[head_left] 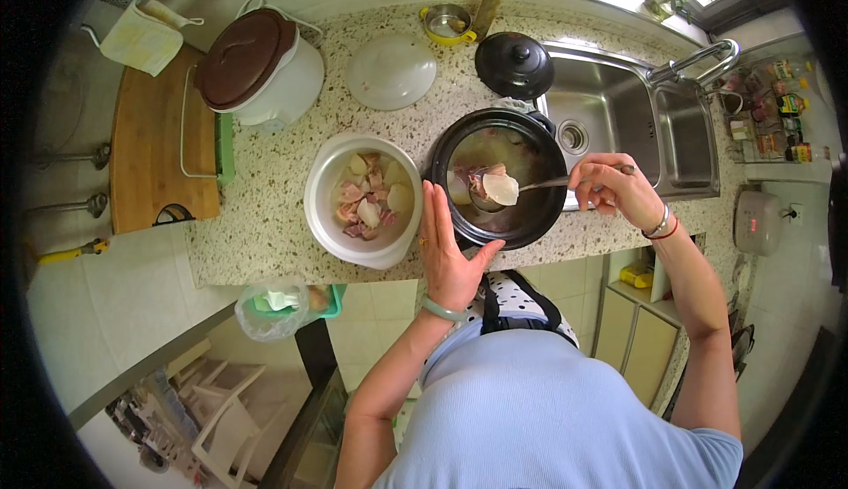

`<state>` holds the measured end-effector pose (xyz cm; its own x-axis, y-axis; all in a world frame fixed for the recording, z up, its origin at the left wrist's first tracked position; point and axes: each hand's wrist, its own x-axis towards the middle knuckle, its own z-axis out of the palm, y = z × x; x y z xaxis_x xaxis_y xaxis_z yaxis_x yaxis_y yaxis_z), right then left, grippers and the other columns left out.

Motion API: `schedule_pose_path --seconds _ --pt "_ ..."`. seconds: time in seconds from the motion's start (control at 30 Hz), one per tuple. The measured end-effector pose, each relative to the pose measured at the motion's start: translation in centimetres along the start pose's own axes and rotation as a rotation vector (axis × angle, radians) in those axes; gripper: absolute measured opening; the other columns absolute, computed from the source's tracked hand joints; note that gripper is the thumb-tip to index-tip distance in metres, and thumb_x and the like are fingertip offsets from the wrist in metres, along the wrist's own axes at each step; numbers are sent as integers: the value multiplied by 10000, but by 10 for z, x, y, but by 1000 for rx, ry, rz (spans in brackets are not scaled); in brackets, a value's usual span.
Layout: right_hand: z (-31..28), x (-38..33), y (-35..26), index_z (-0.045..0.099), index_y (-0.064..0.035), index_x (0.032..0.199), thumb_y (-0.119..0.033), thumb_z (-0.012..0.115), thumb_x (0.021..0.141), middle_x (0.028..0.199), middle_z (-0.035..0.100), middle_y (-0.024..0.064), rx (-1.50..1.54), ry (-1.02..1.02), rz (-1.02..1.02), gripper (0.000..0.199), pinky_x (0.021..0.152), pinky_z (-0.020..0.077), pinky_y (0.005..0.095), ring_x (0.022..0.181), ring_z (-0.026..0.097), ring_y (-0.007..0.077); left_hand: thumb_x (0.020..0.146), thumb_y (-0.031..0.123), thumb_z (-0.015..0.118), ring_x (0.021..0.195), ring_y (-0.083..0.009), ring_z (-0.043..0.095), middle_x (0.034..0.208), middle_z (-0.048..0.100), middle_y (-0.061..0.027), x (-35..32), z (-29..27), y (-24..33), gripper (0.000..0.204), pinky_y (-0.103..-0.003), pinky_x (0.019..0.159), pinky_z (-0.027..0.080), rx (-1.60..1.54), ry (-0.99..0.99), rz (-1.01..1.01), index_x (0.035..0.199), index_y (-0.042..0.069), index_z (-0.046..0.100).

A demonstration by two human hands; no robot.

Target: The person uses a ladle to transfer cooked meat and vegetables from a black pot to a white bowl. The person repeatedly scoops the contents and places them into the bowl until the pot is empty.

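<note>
My right hand (614, 190) grips the handle of a metal ladle (497, 191) whose bowl holds a pale vegetable slice and meat pieces over the black pot (539, 215) of broth. My left hand (448, 249) stands flat and upright between the black pot and a white bowl (329, 224), its fingers apart, its palm against the pot's left rim. The white bowl holds several pieces of meat and pale slices. A green bangle is on my left wrist, bracelets on my right.
A white cooker with a brown lid (252, 63), a white lid (390, 71), a black lid (514, 65) and a small yellow pot (448, 23) sit on the speckled counter. The steel sink (618, 118) and tap are right of the pot. A wooden board (155, 144) lies at left.
</note>
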<state>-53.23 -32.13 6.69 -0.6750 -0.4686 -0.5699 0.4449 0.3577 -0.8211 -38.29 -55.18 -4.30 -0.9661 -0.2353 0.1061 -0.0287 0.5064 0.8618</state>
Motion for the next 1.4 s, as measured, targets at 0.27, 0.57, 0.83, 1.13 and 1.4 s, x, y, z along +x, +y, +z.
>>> schedule_pose_path --seconds 0.27,0.57,0.83,1.13,1.4 --pt "14 -7 -17 647 16 851 -194 474 976 626 622 83 -32 82 -28 299 416 269 190 446 363 27 708 238 863 1474 -388 200 1596 158 -255 4 -2 3 1134 -459 1185 222 -13 -4 14 1550 0 141" --pt "24 -12 -58 658 14 880 -216 472 977 624 616 89 -114 93 -132 311 407 262 186 449 397 29 739 262 851 1484 -382 173 1603 138 -250 8 -20 3 1124 -455 1196 200 -122 68 29 1551 -8 121" --pt "74 17 -83 668 8 909 -218 495 967 653 631 99 -48 -32 -140 291 411 277 188 464 405 34 743 281 856 1475 -311 220 1618 160 -185 3 -61 -10 1154 -425 1184 239 -172 204 -32 1562 13 88" --pt "170 57 -52 698 1 965 -134 480 964 709 669 60 -157 -95 -20 257 496 410 221 542 505 67 704 174 877 1488 -361 168 1618 136 -205 -25 -78 -59 1165 -459 1202 197 -166 293 -158 1557 12 101" --pt "218 56 20 640 0 907 -81 545 922 736 654 155 -704 35 -541 126 637 529 381 698 661 272 728 155 856 1483 -370 185 1610 158 -217 -31 -74 -78 1116 -459 1199 204 -94 292 -162 1554 9 120"
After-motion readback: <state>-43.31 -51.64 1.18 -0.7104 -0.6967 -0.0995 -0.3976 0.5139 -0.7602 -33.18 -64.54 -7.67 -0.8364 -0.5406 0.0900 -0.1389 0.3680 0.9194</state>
